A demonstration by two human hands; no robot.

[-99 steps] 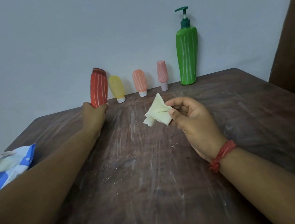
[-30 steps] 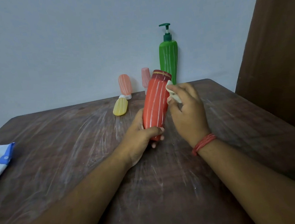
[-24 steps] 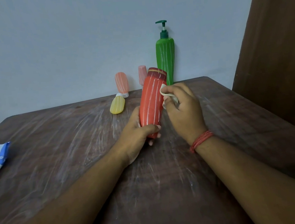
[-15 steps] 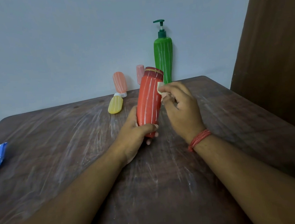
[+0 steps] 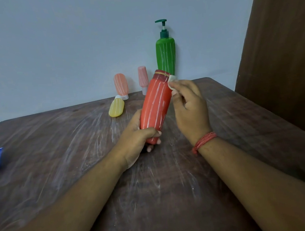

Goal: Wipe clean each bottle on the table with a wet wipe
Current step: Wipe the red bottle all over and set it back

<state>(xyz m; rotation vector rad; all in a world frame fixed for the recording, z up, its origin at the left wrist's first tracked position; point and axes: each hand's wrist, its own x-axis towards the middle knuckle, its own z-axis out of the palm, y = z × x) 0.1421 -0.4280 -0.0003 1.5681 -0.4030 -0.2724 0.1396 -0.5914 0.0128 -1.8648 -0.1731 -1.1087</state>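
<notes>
left hand [image 5: 135, 140] grips red bottle [image 5: 155, 106] base | right hand [image 5: 189, 108] pinches wet wipe [image 5: 172, 79] against its top | above worktop [image 5: 78, 158] centre

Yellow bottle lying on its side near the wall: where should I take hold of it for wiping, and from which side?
Grip the yellow bottle across its rounded body, coming down from above. It lies flat with its white cap toward the wall, close to the peach bottle, so that end looks crowded. The near end and both flanks are free on the table; fingers probably fit either side.
</notes>
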